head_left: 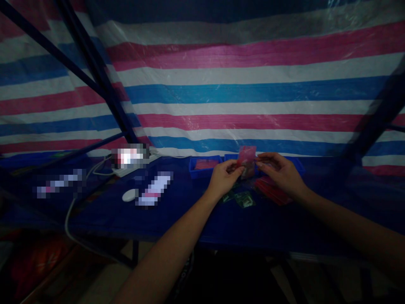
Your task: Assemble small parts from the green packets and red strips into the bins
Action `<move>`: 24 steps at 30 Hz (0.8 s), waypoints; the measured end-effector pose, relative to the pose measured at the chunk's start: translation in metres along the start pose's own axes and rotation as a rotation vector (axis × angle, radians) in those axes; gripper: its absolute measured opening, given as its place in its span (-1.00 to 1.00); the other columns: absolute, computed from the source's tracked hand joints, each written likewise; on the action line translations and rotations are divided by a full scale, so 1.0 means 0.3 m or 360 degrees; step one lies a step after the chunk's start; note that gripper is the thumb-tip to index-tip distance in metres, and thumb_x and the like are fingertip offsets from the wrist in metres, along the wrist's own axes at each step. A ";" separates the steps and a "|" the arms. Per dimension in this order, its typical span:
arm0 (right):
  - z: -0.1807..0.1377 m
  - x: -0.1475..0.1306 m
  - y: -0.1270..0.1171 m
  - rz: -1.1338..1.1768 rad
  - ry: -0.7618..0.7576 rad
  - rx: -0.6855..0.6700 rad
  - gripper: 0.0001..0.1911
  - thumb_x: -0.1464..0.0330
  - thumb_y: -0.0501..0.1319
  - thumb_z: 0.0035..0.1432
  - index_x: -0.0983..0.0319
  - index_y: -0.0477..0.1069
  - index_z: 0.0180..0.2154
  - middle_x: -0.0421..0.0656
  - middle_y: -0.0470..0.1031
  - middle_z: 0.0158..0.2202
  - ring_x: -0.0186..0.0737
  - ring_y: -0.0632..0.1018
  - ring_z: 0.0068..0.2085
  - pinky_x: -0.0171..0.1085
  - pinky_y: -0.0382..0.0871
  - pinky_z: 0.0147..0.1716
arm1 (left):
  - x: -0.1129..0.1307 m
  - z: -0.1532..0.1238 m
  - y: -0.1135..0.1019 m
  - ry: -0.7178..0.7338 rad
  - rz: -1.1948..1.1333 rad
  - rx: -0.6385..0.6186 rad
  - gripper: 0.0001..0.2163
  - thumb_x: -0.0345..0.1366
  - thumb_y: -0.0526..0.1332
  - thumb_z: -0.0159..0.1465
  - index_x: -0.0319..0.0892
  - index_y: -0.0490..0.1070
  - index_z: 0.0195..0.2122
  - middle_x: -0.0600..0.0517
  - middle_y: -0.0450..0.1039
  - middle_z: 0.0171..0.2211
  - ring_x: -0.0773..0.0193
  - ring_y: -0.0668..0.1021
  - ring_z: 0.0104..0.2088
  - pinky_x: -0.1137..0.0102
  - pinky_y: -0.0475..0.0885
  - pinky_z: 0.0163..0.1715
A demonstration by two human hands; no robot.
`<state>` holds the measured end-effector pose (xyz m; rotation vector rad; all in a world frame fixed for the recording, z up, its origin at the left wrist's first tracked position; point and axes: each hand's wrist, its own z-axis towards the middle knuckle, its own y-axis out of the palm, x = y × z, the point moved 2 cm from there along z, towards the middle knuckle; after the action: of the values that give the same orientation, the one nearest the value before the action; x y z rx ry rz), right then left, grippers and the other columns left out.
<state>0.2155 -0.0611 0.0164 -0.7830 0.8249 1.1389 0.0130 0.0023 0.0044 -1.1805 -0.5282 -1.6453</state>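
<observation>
My left hand (224, 177) and my right hand (280, 171) both pinch a small pink plastic bag (247, 157), held upright above the blue table (177, 219). The left fingers grip its lower left corner and the right fingers its right edge. Under the hands lie a small green circuit board (244, 199) and a heap of red bags (272, 191).
Two blue trays stand behind the hands, one (205, 165) with pink contents. A white round object (129, 195), a power strip (126, 165) and white cables (71, 207) lie to the left. A striped tarp (240, 93) hangs behind, crossed by dark metal bars (95, 67).
</observation>
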 end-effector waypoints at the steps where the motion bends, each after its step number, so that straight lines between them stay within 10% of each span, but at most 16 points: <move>1: 0.003 0.006 0.000 0.0025 -0.0009 0.0035 -0.46 0.14 0.49 0.05 0.12 0.46 0.04 -0.04 0.57 0.06 0.02 0.59 0.09 -0.01 0.51 0.12 | -0.005 0.004 0.002 -0.0012 -0.0115 0.0001 -0.74 -0.24 0.35 0.29 -0.24 0.53 -0.04 -0.12 0.64 -0.13 0.18 0.66 -0.16 0.22 0.56 -0.05; 24: 0.009 0.048 -0.008 0.0124 0.0183 -0.0090 -0.54 0.09 0.53 -0.04 0.17 0.56 -0.15 -0.10 0.65 -0.18 -0.13 0.66 -0.16 -0.16 0.59 -0.05 | -0.030 0.016 0.006 -0.0158 -0.0378 0.0039 -0.63 -0.19 0.50 0.14 -0.26 0.52 -0.10 -0.14 0.62 -0.17 0.22 0.64 -0.22 0.26 0.53 -0.09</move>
<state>0.2212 -0.0529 0.0053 -0.8758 0.9288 1.1989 0.0169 0.0096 -0.0018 -1.2230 -0.7739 -1.7802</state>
